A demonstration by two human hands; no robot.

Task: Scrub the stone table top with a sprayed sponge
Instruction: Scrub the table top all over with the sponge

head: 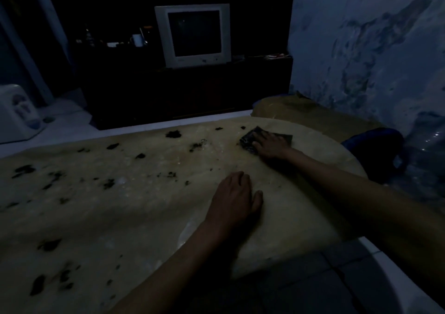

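The pale stone table top (125,205) fills the lower frame, wet in patches and dotted with dark smudges. A dark flat sponge (250,138) lies on its far right part. My right hand (271,145) presses down flat on that sponge, fingers spread over it. My left hand (234,200) rests palm down on the bare stone nearer to me, fingers together, holding nothing. The room is dim.
A dark cabinet with an old grey television (195,35) stands beyond the table. A white appliance (16,111) sits on the floor at far left. A blue bag (375,145) and a brownish cushion (308,112) lie by the stained right wall.
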